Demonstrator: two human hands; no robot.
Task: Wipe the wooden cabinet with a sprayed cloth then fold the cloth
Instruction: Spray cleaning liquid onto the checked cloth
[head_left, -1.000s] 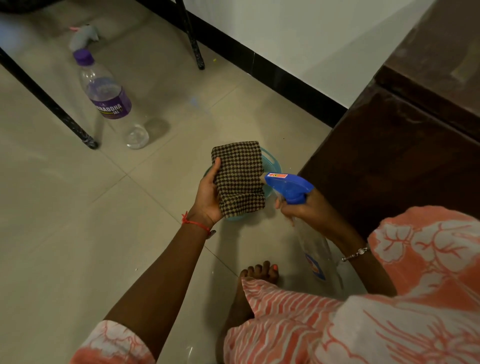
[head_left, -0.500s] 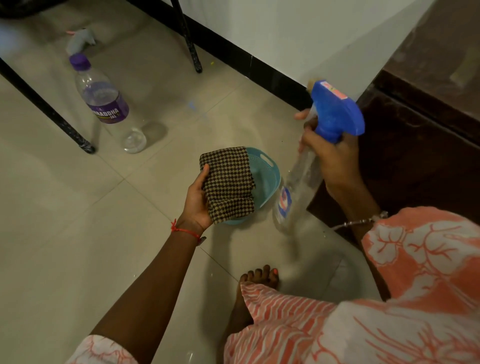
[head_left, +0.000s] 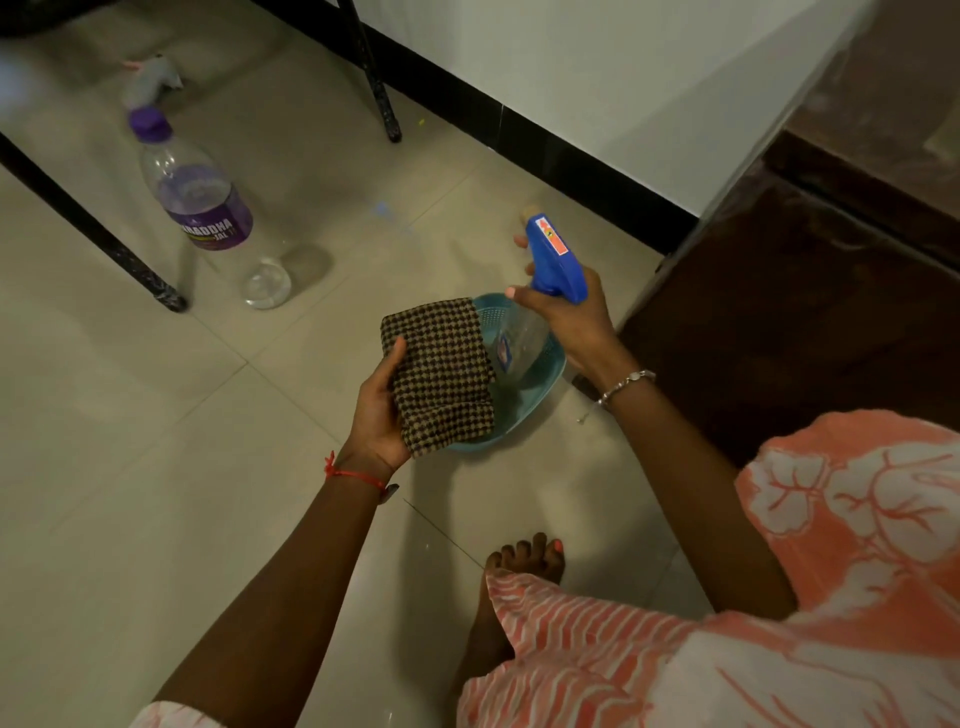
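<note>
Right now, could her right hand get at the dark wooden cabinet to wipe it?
Probably not yet: the right hand is full, gripping the spray bottle, and the left hand holds the cloth. The cabinet itself stands close, unobstructed.

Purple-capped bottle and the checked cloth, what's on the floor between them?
Head view: only bare floor tile between the purple-capped bottle and the checked cloth.

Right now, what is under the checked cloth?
The left hand holds the cloth from below. Under it a teal basin stands on the floor, with its left part covered. Whatever lies in that covered part cannot be seen.
</note>
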